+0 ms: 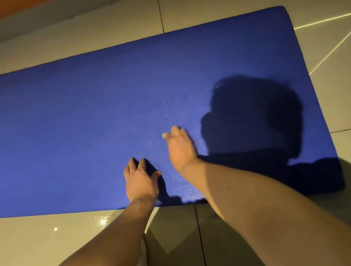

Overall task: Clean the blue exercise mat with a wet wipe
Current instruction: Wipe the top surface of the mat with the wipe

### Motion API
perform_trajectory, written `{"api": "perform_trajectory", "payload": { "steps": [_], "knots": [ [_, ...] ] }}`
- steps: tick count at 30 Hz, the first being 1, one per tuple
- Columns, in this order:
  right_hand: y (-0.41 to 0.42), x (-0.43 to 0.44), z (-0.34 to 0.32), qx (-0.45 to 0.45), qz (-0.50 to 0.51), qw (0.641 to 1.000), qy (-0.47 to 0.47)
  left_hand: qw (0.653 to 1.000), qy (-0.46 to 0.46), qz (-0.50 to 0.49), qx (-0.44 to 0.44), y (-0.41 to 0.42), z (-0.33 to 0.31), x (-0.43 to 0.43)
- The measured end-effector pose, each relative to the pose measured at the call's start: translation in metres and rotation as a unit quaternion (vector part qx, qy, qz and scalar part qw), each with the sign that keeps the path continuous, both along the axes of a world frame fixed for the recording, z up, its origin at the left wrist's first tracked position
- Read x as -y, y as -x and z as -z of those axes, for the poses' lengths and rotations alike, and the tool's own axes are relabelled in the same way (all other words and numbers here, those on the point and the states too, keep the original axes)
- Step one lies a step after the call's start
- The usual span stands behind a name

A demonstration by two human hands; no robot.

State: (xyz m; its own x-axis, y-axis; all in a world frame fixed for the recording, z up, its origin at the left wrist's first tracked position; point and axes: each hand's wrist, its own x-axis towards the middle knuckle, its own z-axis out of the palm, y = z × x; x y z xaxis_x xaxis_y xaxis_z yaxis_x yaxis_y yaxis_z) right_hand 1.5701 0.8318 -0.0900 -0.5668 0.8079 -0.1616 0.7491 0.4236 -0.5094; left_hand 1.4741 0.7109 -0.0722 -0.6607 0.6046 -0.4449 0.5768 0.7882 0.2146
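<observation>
The blue exercise mat [82,120] lies flat on the tiled floor [21,242]. The left hand [141,182] rests on it, grip spread. The blurred right hand [180,149] presses a wet wipe [164,135] onto it, grip unclear. Wiping seems underway, with most of the mat left.

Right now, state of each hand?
Left hand: open, fingers spread, pressing the blue mat.
Right hand: blurred, on a white wipe; grip cannot be told.

One blue mat [82,120] down there, two hands on it, left hand [141,182], right hand [180,147], and one wipe [163,135], barely showing.
</observation>
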Motion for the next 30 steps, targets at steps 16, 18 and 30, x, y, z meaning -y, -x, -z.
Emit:
{"api": "perform_trajectory", "payload": {
  "steps": [16,18,30],
  "knots": [
    [-0.05,-0.097,0.012,0.047,0.094,0.99,-0.094,1.0,0.007,0.008,-0.007,0.006,-0.001,-0.002],
    [-0.026,-0.078,0.013,0.024,0.091,0.993,-0.065,1.0,0.005,0.009,-0.011,0.005,-0.001,-0.002],
    [-0.001,-0.073,0.001,0.012,-0.087,0.994,-0.061,0.998,-0.054,0.007,-0.015,0.017,-0.005,-0.017]
  ]
}}
